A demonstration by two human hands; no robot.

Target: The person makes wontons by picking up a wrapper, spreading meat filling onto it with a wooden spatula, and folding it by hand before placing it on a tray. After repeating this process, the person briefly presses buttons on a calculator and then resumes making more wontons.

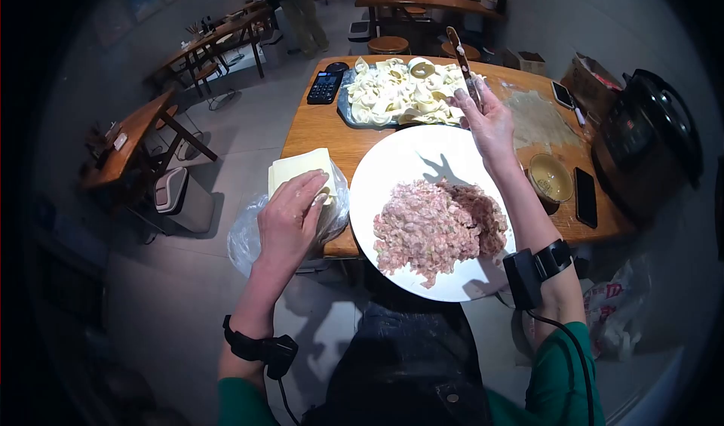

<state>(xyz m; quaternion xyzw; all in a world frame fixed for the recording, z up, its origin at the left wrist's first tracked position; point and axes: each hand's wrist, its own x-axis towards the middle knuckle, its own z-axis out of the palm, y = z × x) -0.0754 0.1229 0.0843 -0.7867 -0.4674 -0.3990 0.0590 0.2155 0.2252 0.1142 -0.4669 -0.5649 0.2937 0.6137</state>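
Observation:
A large white plate (pixel 377 150) holds a mound of pinkish minced filling (pixel 430 230) at the table's front edge. My right hand (pixel 489 120) is above the plate's upper right, closed around a dark stick-like tool (pixel 458 51) that points up and away. To the left, my left hand (pixel 290 218) rests on a stack of pale square wrappers (pixel 302 166), its fingers over their near part; whether it pinches one is hidden. The stack lies on clear plastic film (pixel 246 233). Behind the plate, a tray (pixel 345 113) is heaped with folded dumplings (pixel 396 90).
On the wooden table (pixel 302 128) are a calculator (pixel 325 86), a small bowl (pixel 550 178), and a black phone (pixel 585 197). A black cooker (pixel 648 135) stands at the right. A person (pixel 302 15) stands beyond the table, near other tables and stools.

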